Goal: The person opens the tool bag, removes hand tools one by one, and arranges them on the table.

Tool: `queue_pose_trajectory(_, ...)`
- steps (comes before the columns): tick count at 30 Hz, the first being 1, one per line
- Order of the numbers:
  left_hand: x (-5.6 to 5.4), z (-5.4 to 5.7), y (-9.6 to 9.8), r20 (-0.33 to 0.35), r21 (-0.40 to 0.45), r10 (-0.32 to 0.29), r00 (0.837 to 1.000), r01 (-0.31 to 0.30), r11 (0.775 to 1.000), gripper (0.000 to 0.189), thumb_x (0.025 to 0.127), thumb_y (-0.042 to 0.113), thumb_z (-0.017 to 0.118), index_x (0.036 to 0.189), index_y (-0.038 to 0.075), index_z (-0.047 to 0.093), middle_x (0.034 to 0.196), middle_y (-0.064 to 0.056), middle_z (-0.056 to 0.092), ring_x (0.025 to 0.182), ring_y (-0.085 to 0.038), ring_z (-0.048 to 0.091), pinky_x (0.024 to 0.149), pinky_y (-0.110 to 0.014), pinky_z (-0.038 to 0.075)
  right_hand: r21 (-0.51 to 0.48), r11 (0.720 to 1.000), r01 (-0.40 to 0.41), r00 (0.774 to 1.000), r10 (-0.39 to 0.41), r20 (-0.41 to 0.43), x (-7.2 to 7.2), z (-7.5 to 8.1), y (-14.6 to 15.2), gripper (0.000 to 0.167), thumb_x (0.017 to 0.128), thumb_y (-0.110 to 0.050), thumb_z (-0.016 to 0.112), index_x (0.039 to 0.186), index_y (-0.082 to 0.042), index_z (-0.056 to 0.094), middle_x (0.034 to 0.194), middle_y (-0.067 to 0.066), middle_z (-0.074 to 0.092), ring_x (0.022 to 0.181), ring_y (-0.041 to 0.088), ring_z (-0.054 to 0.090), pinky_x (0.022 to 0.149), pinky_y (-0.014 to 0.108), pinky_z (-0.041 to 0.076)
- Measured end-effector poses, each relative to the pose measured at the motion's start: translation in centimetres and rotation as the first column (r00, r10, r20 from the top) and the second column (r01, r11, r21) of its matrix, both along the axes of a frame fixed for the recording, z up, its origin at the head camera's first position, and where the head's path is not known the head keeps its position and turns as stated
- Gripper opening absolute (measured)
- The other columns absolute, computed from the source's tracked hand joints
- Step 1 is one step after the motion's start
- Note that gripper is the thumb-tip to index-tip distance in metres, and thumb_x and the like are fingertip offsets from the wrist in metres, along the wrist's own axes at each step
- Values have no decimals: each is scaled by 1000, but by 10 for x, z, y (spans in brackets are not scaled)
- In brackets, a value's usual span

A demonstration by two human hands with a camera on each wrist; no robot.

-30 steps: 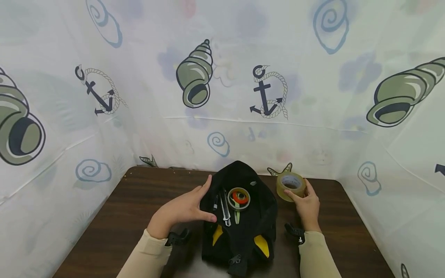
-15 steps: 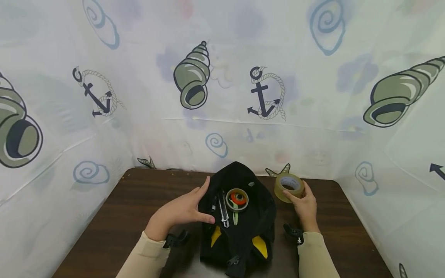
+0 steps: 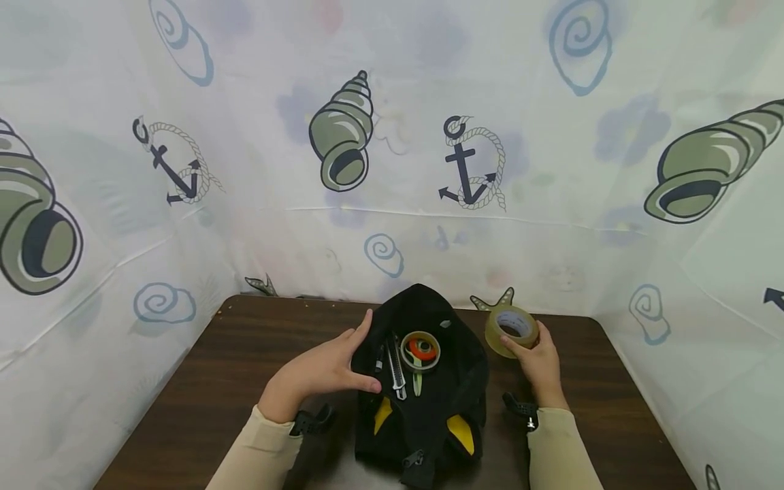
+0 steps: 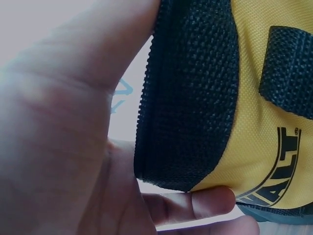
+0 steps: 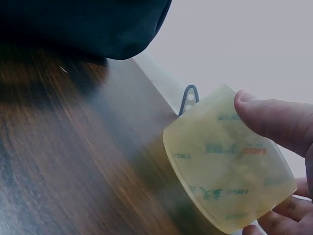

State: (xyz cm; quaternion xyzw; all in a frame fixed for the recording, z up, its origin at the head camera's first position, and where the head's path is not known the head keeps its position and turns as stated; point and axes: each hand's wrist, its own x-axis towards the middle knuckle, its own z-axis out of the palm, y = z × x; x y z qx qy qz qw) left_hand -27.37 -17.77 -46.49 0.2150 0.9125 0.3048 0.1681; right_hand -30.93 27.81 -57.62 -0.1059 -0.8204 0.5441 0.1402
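A black and yellow tool bag (image 3: pixel 453 381) stands unzipped on the table; its yellow, lettered outer side (image 4: pixel 259 152) fills much of the left wrist view. My left hand (image 3: pixel 321 373) holds the bag's left edge, thumb at the opening and fingers along the side. Inside lie a utility knife (image 3: pixel 396 371), a small tape roll (image 3: pixel 404 347) around an orange round item (image 3: pixel 422 349), and a pale green strip (image 3: pixel 418 384). To the right of the bag, my right hand (image 3: pixel 542 361) grips a roll of clear yellowish packing tape (image 3: pixel 495 340), tilted in the right wrist view.
The dark wood-grain table (image 3: pixel 245 361) carries the bag. A white curtain (image 3: pixel 404 136) printed with shells and anchors hangs behind and along both sides. A small dark piece (image 3: pixel 378 364) lies near the knife in the bag.
The tape roll has shifted very slightly left in the right hand. The left hand and the bag stay in place; the head view sways a little.
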Motion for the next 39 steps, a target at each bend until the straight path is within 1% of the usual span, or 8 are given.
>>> queue_pose_trajectory(9,-1,-1,0,1,5,3,1000,-3,1000,130,85,67,86,171,50,-10,183,-13,17,168,-40,25,129,-69,32,146,989,30,998,-37,45,1,14,0,104,95,-32,88,170,5,26,166,36,38,152,52,41,126,68,35)
queue_pose_trajectory(13,0,1,0,0,-3,-1,1000,1,1000,130,85,69,85,172,48,-10,183,-14,17,168,-41,26,129,-68,32,158,987,33,997,-42,59,4,23,3,102,96,-30,87,170,6,26,168,36,36,156,52,38,127,66,34)
queue_pose_trajectory(17,-1,4,0,-8,-7,-7,1000,7,1000,131,85,70,84,173,46,-10,183,-15,18,167,-42,26,128,-69,33,133,991,31,998,-38,49,8,42,4,102,97,-31,86,172,2,24,174,31,31,162,48,32,129,63,34)
queue_pose_trajectory(20,-1,5,0,-11,-5,-9,1000,9,1000,130,85,70,84,173,46,-9,183,-16,18,167,-43,27,128,-70,33,112,993,35,999,-38,25,13,59,2,101,98,-32,85,173,-2,24,177,26,29,165,45,30,131,60,33)
queue_pose_trajectory(26,-1,2,0,-11,0,-10,1000,10,1000,131,84,72,84,173,46,-9,183,-16,19,167,-43,28,128,-69,33,101,994,39,997,-33,-67,28,92,-8,96,99,-31,85,173,-7,28,178,18,31,166,39,32,133,53,32)
queue_pose_trajectory(33,-1,2,-1,-10,1,-13,1000,13,1000,132,83,74,83,173,46,-9,183,-16,19,167,-43,27,128,-69,32,100,995,-7,990,21,-140,47,123,-29,93,97,-36,86,170,-12,36,176,9,39,164,32,38,133,50,34)
queue_pose_trajectory(36,-1,2,-1,-10,6,-16,1000,16,1000,131,84,72,83,173,45,-9,183,-16,19,167,-43,27,128,-70,32,116,992,-43,984,62,-168,54,131,-39,88,96,-37,87,167,-11,42,172,7,46,161,29,44,130,42,38)
queue_pose_trajectory(39,0,2,-1,-10,9,-17,1000,17,1000,131,84,70,84,174,45,-9,183,-16,19,167,-43,27,128,-69,32,139,987,-78,974,105,-199,60,137,-50,82,97,-37,86,164,-12,47,167,7,53,155,27,52,122,25,44)
